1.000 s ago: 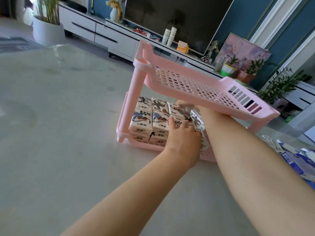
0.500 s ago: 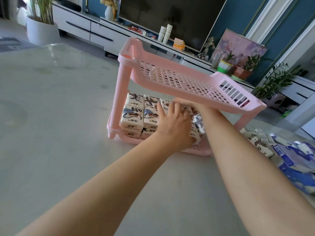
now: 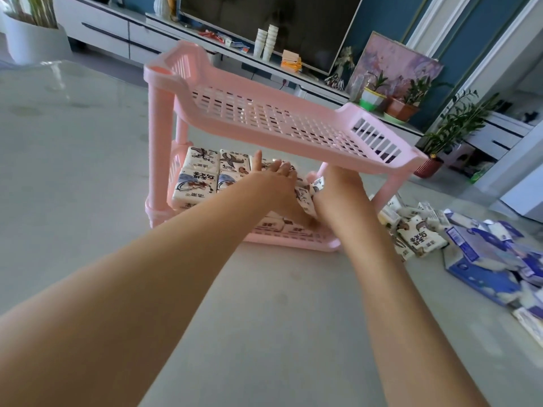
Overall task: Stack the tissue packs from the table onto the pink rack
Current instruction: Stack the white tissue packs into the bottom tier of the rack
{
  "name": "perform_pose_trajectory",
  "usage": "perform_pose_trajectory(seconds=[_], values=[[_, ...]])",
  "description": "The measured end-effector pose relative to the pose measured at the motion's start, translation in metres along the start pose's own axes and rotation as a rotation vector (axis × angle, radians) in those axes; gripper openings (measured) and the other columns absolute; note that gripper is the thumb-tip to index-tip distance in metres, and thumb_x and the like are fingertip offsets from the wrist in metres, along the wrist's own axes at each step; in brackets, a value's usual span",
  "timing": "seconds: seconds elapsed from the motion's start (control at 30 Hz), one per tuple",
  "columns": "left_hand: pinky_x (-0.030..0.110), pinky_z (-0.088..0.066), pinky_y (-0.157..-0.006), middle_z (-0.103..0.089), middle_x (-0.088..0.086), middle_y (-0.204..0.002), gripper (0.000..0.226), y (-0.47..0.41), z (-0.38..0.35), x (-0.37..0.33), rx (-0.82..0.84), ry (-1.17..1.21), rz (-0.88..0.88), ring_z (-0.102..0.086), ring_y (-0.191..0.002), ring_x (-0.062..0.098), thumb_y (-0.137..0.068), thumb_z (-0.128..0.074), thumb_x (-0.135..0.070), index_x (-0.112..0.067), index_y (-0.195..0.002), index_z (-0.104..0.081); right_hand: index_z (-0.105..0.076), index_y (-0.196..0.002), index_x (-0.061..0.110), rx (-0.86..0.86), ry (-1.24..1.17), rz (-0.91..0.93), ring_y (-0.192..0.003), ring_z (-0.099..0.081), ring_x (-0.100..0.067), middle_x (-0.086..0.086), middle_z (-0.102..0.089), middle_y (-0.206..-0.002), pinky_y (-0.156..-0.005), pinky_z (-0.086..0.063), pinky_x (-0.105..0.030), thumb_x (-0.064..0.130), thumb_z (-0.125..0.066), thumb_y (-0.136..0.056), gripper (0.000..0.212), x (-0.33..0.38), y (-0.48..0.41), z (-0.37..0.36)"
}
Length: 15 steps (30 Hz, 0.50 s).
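Lower tier of the pink rack (image 3: 158,136) holds tissue packs (image 3: 197,180). Our left hand (image 3: 276,183) presses them, fingers straight. For the right hand (image 3: 340,189), we cannot tell the fingers' state.

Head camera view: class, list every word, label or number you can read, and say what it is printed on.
Tissue packs on the pink rack's lower shelf: bold black characters, upside down, too blurred to quote.
Loose tissue packs on the table: same print, unreadable.
Blue packs: labels too small.
Nothing legible elsewhere.
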State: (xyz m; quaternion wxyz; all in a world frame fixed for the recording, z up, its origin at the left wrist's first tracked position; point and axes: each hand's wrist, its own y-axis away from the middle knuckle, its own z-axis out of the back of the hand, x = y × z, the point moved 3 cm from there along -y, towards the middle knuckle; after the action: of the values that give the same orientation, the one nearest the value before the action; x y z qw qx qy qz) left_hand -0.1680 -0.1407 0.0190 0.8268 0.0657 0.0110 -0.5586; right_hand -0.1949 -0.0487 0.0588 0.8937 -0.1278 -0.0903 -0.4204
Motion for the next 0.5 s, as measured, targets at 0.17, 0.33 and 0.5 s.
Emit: perform_pose_trajectory(seconds=[0.17,0.33,0.5], values=[[0.052,0.014,-0.113,0.004,0.007,-0.157,0.104,0.0,-0.008,-0.001,-0.049,-0.075,0.003,0.007,-0.144,0.021,-0.076,-0.03,-0.078,-0.01,-0.149,0.0,-0.04,-0.126,0.005,0.046,0.053,-0.048,-0.1,-0.049,-0.027,-0.014,-0.046,-0.11,-0.086,-0.042,-0.035,-0.008,-0.042,-0.082,0.046,-0.007,0.015,-0.004],[0.052,0.011,-0.114,0.003,0.006,-0.157,0.099,0.002,-0.008,0.001,-0.057,-0.075,-0.017,0.007,-0.144,0.021,-0.079,-0.028,-0.075,-0.011,-0.149,-0.001,-0.037,-0.127,0.009,0.043,0.076,-0.041,-0.089,-0.05,-0.028,-0.01,-0.049,-0.098,-0.072,-0.038,-0.033,-0.006,-0.043,-0.084,0.046,-0.003,0.009,-0.007],[0.052,0.01,-0.114,0.001,0.007,-0.157,0.103,0.002,-0.01,0.001,-0.068,-0.066,-0.038,0.005,-0.144,0.022,-0.076,-0.025,-0.079,-0.01,-0.149,-0.005,-0.05,-0.113,0.003,-0.163,0.014,0.01,-0.092,-0.06,-0.027,-0.011,-0.055,-0.095,-0.073,-0.039,-0.029,0.005,-0.045,-0.092,0.022,-0.004,0.002,-0.001]])
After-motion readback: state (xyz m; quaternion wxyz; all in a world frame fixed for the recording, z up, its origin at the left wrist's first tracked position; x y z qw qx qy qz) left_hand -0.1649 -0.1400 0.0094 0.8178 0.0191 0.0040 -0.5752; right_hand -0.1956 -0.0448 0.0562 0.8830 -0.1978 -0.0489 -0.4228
